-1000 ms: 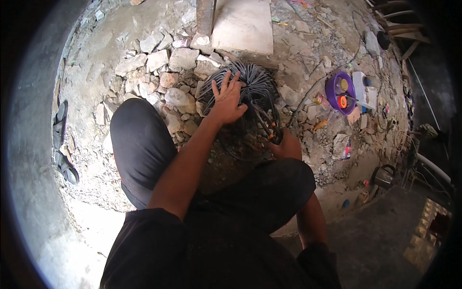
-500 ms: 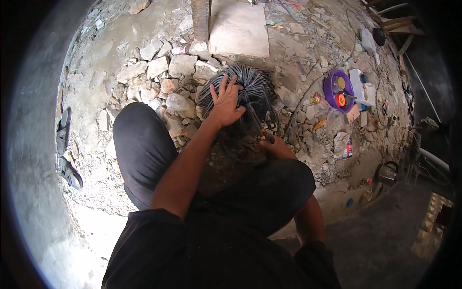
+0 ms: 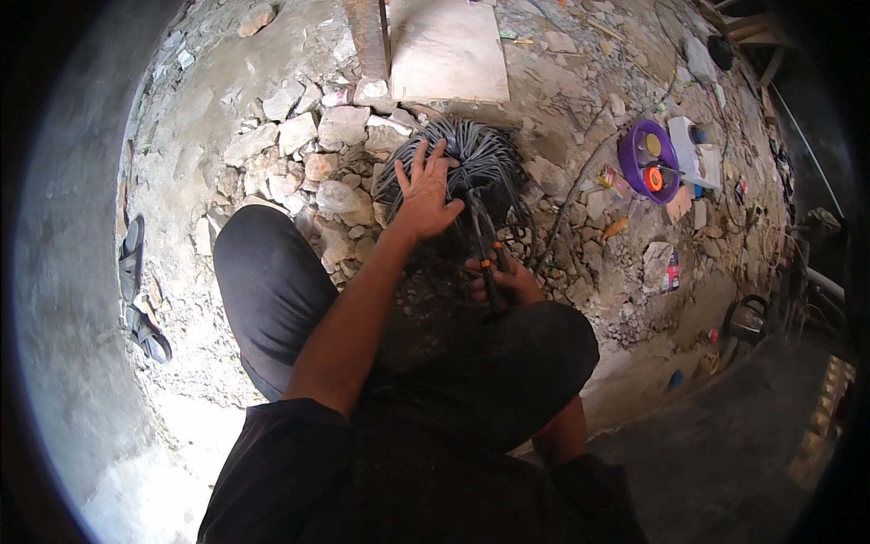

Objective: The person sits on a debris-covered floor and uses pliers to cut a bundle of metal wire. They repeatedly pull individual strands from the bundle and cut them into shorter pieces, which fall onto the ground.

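Pliers point(image 3: 483, 243) farther left, at coil point(image 3: 494, 154) edge, rubble point(image 3: 580, 218) rightward.

This looks like a rough building site: broken stones point(image 3: 343, 127) lie heaped at eleven o'clock, a rusty-looking post point(image 3: 367, 41) stands beside a pale board point(image 3: 449, 50) near twelve, and bare grey floor point(image 3: 72, 272) spreads at nine.

Black top point(image 3: 426, 490), wide elbow-length black sleeves point(image 3: 290, 431), plain dark charcoal trousers point(image 3: 272, 286), bare forearms point(image 3: 355, 313), bare hands point(image 3: 425, 198)
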A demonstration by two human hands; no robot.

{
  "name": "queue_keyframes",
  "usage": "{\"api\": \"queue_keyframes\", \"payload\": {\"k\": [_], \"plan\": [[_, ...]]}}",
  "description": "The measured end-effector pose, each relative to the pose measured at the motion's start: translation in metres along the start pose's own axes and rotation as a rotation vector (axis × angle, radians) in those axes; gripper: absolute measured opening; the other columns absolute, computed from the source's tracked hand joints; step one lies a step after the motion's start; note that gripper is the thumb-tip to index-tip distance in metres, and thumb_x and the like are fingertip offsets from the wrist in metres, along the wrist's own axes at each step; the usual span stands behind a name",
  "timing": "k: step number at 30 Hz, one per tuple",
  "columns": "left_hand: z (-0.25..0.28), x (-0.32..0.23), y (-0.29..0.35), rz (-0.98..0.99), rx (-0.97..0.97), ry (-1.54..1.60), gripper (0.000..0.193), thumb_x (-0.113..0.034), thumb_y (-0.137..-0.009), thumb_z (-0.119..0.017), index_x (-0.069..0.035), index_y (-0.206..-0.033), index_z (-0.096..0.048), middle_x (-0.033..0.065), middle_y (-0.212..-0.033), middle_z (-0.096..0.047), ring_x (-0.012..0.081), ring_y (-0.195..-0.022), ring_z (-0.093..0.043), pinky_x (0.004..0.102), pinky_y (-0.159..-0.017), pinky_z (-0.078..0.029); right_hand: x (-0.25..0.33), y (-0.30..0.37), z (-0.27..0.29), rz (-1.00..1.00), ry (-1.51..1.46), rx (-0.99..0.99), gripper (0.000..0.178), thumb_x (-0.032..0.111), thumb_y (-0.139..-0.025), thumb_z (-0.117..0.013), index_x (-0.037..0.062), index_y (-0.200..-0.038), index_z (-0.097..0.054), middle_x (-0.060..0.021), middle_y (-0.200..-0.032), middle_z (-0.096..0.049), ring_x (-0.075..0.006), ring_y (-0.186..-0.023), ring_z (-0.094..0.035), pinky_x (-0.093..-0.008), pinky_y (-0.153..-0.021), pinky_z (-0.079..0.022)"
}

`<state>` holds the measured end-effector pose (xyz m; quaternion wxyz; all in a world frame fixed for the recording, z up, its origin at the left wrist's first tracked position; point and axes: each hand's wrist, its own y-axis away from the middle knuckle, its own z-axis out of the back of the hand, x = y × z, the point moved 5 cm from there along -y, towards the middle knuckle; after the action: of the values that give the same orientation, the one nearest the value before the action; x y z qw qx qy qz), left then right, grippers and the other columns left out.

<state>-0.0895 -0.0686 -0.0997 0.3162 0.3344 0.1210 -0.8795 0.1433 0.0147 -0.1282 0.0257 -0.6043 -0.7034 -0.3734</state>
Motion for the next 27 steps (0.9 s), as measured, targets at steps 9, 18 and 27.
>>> {"api": "queue_keyframes", "payload": {"k": [9, 18, 27], "plan": [[0.002, 0.001, 0.000, -0.013, 0.051, -0.007, 0.069, -0.028, -0.080, -0.075, -0.012, -0.141, -0.046, 0.0159, -0.171, -0.021, 0.0403, -0.161, -0.002, 0.0704, -0.121, 0.006, 0.073, 0.010, -0.026, -0.089, 1.985, -0.588, 0.048, 0.005, -0.094, -0.066, 0.0050, -0.139, -0.049, -0.0163, -0.116, -0.067, -0.0330, -0.105, -0.069, -0.0454, -0.085, -0.054], [0.000, 0.001, -0.002, -0.004, 0.024, 0.003, 0.071, -0.023, -0.077, -0.075, -0.015, -0.141, -0.046, 0.0130, -0.171, -0.022, 0.0408, -0.161, -0.003, 0.0706, -0.121, 0.003, 0.073, 0.007, 0.003, -0.061, 0.845, -0.123, 0.040, 0.004, -0.084, -0.074, 0.0043, -0.121, -0.059, -0.0201, -0.120, -0.070, -0.0396, -0.111, -0.068, -0.0475, -0.091, -0.056], [-0.002, 0.000, -0.005, -0.002, 0.024, -0.021, 0.074, -0.029, -0.075, -0.076, -0.014, -0.142, -0.047, 0.0135, -0.172, -0.020, 0.0411, -0.160, -0.003, 0.0695, -0.122, 0.003, 0.090, 0.019, -0.030, 0.010, 2.021, -0.530, 0.041, 0.004, -0.090, -0.066, 0.0050, -0.131, -0.061, -0.0224, -0.120, -0.070, -0.0441, -0.113, -0.067, -0.0472, -0.091, -0.053]]}}
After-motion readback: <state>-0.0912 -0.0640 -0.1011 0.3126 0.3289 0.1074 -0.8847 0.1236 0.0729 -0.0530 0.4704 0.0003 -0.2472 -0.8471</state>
